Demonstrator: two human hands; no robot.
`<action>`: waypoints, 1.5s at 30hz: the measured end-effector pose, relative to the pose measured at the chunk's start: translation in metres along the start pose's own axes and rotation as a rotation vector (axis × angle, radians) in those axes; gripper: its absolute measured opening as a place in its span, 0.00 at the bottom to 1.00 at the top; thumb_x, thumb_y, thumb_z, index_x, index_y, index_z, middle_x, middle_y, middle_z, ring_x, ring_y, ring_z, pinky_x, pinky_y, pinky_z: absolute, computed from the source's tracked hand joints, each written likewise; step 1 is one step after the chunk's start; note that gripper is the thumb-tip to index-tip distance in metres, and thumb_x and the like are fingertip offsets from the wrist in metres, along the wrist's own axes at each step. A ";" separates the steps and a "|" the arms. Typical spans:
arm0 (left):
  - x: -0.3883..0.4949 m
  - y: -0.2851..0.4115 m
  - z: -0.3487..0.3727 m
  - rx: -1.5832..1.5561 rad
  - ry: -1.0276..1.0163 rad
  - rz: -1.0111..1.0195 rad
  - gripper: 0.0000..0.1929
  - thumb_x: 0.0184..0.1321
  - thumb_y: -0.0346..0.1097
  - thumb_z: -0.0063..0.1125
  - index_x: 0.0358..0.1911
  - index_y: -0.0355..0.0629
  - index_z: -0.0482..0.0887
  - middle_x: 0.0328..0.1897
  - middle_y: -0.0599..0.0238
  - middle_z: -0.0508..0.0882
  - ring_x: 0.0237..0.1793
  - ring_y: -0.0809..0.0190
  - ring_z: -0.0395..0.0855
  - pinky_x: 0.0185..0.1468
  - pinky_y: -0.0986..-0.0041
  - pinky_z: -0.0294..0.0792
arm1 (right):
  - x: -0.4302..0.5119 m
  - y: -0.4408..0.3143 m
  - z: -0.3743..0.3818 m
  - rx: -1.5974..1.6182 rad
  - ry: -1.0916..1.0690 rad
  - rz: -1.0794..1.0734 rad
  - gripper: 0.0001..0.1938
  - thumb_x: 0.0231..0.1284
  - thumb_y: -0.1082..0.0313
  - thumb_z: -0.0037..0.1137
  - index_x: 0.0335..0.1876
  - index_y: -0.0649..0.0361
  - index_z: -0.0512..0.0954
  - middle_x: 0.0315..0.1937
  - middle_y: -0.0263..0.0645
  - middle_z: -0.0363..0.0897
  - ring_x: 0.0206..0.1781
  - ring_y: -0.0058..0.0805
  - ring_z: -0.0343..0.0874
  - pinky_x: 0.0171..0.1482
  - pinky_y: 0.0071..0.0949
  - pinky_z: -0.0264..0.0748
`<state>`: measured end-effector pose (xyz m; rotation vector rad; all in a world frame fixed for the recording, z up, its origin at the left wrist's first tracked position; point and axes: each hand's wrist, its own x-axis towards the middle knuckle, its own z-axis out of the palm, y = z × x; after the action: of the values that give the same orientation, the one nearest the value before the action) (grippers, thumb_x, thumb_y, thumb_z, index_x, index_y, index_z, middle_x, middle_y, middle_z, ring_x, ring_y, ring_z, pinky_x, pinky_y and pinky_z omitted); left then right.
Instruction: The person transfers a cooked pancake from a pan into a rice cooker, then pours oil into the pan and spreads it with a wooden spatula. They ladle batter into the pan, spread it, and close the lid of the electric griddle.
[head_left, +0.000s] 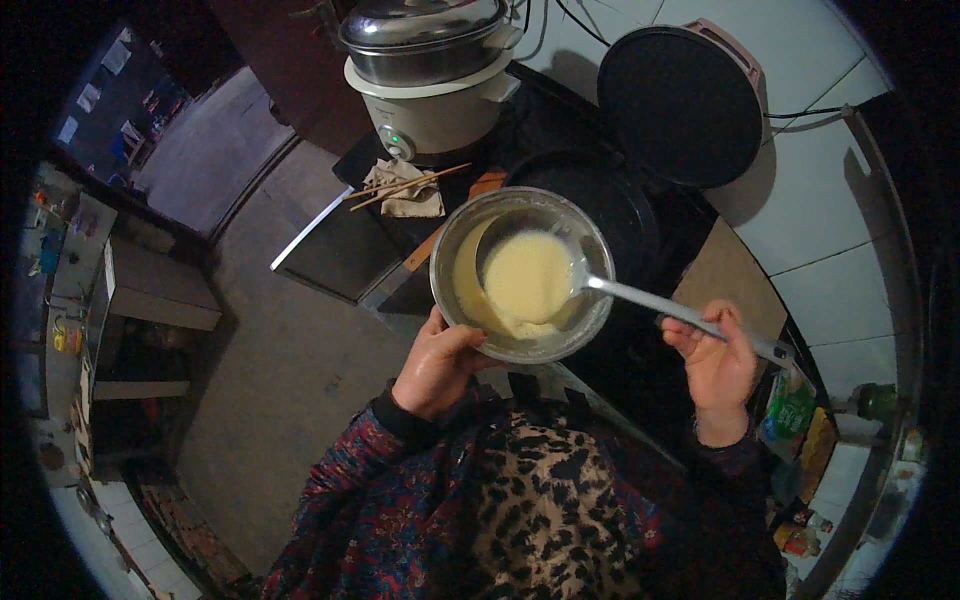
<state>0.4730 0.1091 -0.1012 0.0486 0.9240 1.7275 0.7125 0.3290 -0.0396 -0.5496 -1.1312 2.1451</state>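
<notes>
My left hand (442, 364) grips the near left rim of a round metal bowl (604, 300), thumb over the edge. Pale yellow liquid batter (469, 281) lies in the bowl. A metal ladle (637, 294), its round cup full of the same batter (529, 274), is inside the bowl. My right hand (712, 360) holds the ladle's long handle, which slants out over the bowl's right side. Behind the bowl is the dark round plate of an electric griddle (630, 202), its black lid (682, 105) raised against the wall.
A beige electric cooker (431, 120) with a lidded steel pot on top stands at the back. Wooden chopsticks (412, 186) rest on a folded cloth (420, 204) beside it. White tiles (832, 277) cover the right wall. A green package (787, 412) lies right of my right hand.
</notes>
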 end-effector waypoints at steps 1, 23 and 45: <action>0.000 0.000 -0.001 0.006 0.000 -0.002 0.28 0.57 0.21 0.47 0.63 0.42 0.59 0.57 0.56 0.74 0.53 0.53 0.79 0.53 0.55 0.78 | 0.000 -0.007 0.002 0.006 0.008 -0.026 0.12 0.70 0.58 0.40 0.42 0.60 0.69 0.42 0.57 0.79 0.47 0.51 0.82 0.50 0.45 0.81; -0.004 0.001 0.002 0.044 -0.007 -0.014 0.31 0.55 0.23 0.49 0.64 0.41 0.58 0.59 0.55 0.73 0.54 0.54 0.78 0.53 0.58 0.77 | -0.015 -0.063 0.049 -0.905 -0.435 -0.822 0.18 0.72 0.47 0.38 0.38 0.57 0.66 0.38 0.56 0.78 0.41 0.47 0.79 0.43 0.38 0.75; -0.003 0.000 0.008 0.081 0.017 -0.004 0.31 0.54 0.24 0.51 0.64 0.41 0.59 0.57 0.56 0.75 0.52 0.54 0.80 0.53 0.59 0.77 | 0.009 -0.071 0.028 -0.862 -0.446 -0.260 0.10 0.63 0.66 0.46 0.37 0.66 0.74 0.43 0.57 0.78 0.49 0.52 0.81 0.52 0.45 0.77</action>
<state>0.4777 0.1114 -0.0946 0.0847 1.0057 1.6887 0.7135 0.3489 0.0343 -0.2454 -2.2580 1.5126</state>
